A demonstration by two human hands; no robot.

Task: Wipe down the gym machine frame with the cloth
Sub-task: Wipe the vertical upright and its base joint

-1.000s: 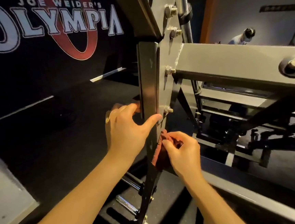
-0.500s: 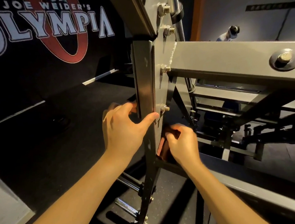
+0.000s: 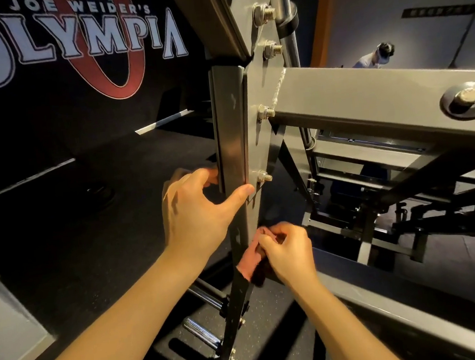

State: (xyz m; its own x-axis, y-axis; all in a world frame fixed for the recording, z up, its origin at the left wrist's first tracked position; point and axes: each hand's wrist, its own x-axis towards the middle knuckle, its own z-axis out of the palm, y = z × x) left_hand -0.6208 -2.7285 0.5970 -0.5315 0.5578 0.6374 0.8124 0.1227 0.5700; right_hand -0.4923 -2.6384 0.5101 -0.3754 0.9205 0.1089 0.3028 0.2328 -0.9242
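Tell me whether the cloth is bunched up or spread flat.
Bunched. The right hand pinches the cloth in a crumpled wad against the post; no part lies flat.

There are 2 hands (image 3: 196, 212) (image 3: 290, 251), 1 cloth (image 3: 249, 262), 1 machine frame (image 3: 352, 98), 4 plate bolts (image 3: 264, 12) (image 3: 272, 49) (image 3: 266, 112) (image 3: 263, 176) and 1 person (image 3: 375, 57).

We note dim warm light, sheen on the frame (image 3: 231, 140), near-black floor (image 3: 91, 227), and wide-angle bending at edges.

The machine frame (image 3: 367, 96) is matte grey with silver bolts (image 3: 264, 12). The cloth (image 3: 250, 260) is reddish-brown. The wall (image 3: 38, 117) is black, with white lettering (image 3: 106, 42) over a red ring (image 3: 137, 70); the floor (image 3: 273, 303) is black, pale-speckled.
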